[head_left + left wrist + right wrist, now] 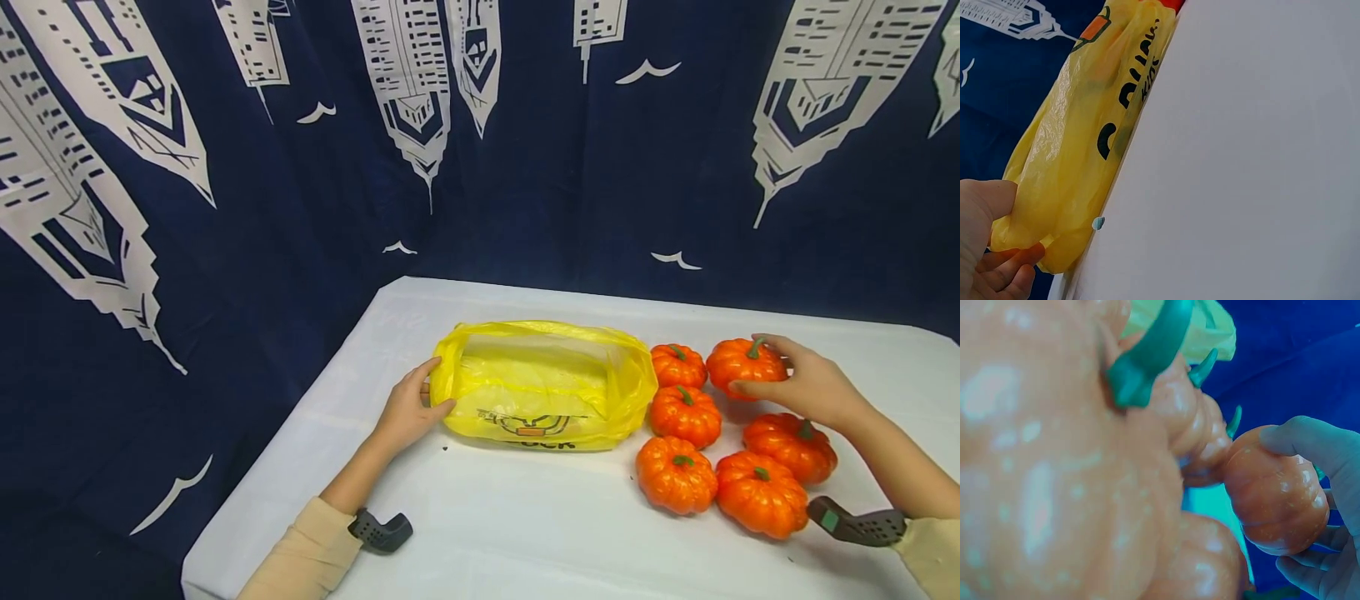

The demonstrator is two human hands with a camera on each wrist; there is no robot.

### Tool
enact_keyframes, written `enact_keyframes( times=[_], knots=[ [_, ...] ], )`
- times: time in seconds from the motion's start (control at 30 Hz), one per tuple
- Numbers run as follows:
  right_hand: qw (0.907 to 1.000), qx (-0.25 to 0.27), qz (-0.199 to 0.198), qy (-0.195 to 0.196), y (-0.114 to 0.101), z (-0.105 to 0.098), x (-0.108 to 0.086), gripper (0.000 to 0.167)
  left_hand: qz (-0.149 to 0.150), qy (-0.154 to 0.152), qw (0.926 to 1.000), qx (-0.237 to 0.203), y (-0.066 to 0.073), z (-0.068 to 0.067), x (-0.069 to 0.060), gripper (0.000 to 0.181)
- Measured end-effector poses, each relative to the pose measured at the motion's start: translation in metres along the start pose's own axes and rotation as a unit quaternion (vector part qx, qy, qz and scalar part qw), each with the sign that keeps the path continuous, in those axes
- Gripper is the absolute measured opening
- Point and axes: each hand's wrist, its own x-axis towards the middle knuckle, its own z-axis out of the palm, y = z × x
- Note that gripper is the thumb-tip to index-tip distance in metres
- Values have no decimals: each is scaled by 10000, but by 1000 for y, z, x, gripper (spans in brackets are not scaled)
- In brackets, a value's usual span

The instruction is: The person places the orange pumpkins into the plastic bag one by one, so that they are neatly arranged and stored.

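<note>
A yellow plastic bag (480, 423) lies on its side on the table, its wide mouth facing the head camera; only plastic shows inside. My left hand (408, 410) pinches the bag's left edge between thumb and fingers, and the left wrist view shows this grip on the bag (1069, 150) too. On the right, my right hand (813, 385) grips an orange pumpkin (738, 367) with a green stem at the back of a group. In the right wrist view, thumb and fingers curl round that pumpkin (1275, 494). Whether it touches the table is hidden.
Several more small pumpkins (684, 415) stand close together between the bag and my right forearm, the nearest one (763, 496) toward the front. A white cloth covers the table (525, 525). Behind it hangs a dark blue curtain (540, 217) with white building prints.
</note>
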Motion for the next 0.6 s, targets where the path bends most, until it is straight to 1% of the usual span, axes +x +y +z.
enact_keyframes(
  times=[0.13,0.3,0.5,0.6],
  knots=[
    [9999,77,-33,57,-9,0,0,92,-41,14,10000,-19,0,0,0,71],
    [9997,238,-5,10,-22,1,0,96,-57,1,10000,-26,1,-1,-1,72],
    [9993,331,-195,45,-37,4,3,94,-51,36,10000,-43,0,-1,-1,72],
    [9992,335,-225,34,-43,5,5,94,-52,20,10000,-40,0,0,-1,72]
  ],
)
